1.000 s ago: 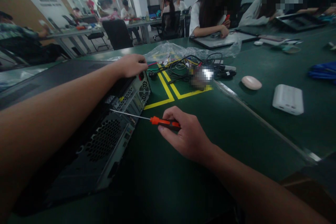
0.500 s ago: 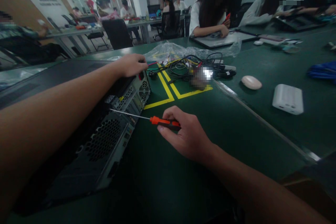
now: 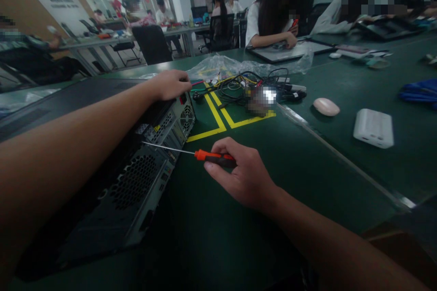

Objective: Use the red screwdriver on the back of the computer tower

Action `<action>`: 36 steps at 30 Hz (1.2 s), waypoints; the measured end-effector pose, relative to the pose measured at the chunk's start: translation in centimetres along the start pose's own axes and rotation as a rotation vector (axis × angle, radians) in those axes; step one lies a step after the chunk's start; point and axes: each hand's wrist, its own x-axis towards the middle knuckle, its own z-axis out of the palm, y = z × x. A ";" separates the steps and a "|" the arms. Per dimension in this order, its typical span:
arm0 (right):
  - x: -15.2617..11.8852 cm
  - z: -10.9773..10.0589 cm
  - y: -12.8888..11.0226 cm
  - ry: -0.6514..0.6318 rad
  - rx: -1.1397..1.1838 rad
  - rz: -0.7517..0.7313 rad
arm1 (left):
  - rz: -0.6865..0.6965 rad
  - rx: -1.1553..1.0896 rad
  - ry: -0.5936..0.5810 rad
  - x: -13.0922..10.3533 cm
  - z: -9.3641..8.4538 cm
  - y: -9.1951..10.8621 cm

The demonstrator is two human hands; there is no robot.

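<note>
A black computer case (image 3: 134, 182) lies on the green table at the left, its metal rear panel with vents and ports turned toward the right. My left hand (image 3: 170, 85) rests over the far end of the case, fingers bent down at its edge; whether they grip it I cannot make out. In my right hand (image 3: 244, 170) is an orange and black screwdriver (image 3: 203, 155), gripped by the handle. Its long thin shaft points left, and the tip meets the rear panel near the honeycomb vent. My left forearm covers part of the case.
Beyond the case lie tangled cables (image 3: 235, 88) and clear plastic wrap (image 3: 218, 63). A pinkish oval object (image 3: 326, 107), a white box-shaped device (image 3: 373, 128) and a blue bundle (image 3: 419, 93) are at the right. A person (image 3: 269, 27) works across the table.
The screwdriver handle has turned slightly in my right hand, showing more of its black part. My left hand stays where it was.
</note>
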 end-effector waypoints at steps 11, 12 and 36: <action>0.2 -0.1 -0.1 -0.036 0.031 -0.006 | 0.008 -0.009 0.009 -0.1 0.0 0.1; 0.2 -0.1 -0.1 -0.058 0.038 0.004 | 0.008 -0.011 0.010 0.0 0.0 0.1; 0.0 0.2 0.2 -0.049 0.003 0.003 | 0.003 0.002 0.013 0.0 0.2 -0.1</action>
